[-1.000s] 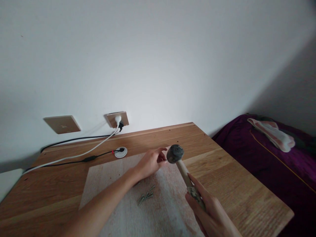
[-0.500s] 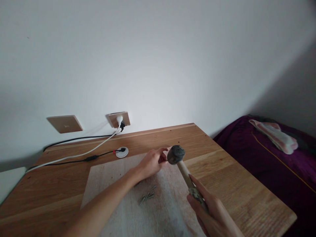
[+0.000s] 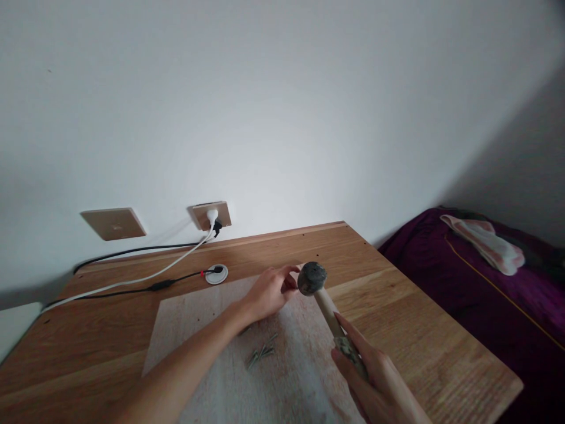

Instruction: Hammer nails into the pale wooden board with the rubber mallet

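My right hand (image 3: 373,377) is wrapped round the handle of a rubber mallet (image 3: 312,278), whose handle slants up and left to a dark grey head. Close beside the mallet head, my left hand (image 3: 271,291) rests over the far part of a pale wooden board (image 3: 212,353), thumb and fingers curled in a pinch. What those fingertips hold, if anything, is hidden near the head. Several thin metal nails or screws (image 3: 263,351) lie in a loose pile on the board, below my left wrist.
The board lies on a wooden table (image 3: 397,312) against a white wall. White and black cables (image 3: 132,287) run across the table's left side to a wall socket (image 3: 212,215) and a round cable grommet (image 3: 216,274). Purple fabric (image 3: 419,247) with a pinkish towel (image 3: 485,241) is beyond the right edge.
The whole view has shifted very slightly. The mallet head sits a touch lower and further left, near my left fingers; both hands keep the same grip.
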`<state>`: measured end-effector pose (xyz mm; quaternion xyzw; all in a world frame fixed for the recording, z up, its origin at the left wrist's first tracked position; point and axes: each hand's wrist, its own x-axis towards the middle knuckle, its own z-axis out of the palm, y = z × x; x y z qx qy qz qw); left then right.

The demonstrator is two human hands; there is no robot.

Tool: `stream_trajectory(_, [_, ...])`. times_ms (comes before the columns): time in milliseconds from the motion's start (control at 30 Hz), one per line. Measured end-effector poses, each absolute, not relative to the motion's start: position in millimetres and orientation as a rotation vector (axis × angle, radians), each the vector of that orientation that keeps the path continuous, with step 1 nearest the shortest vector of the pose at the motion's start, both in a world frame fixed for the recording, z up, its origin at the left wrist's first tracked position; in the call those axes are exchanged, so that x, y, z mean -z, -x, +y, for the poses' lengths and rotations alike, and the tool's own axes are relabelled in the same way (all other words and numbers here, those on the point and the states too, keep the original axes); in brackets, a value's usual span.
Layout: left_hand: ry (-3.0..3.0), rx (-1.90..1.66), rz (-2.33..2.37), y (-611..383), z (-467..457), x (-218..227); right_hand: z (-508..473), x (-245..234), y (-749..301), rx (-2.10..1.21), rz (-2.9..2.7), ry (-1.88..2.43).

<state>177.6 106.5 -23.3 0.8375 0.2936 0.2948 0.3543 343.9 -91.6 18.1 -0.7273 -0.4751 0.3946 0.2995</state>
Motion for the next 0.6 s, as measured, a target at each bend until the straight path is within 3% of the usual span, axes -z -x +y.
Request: stream_trajectory(600, [-2.141, -0.747, 0.752, -177.1, 106.2, 23.0, -87.8, -25.6, -343.7, -0.991, -1.293, 1.909])
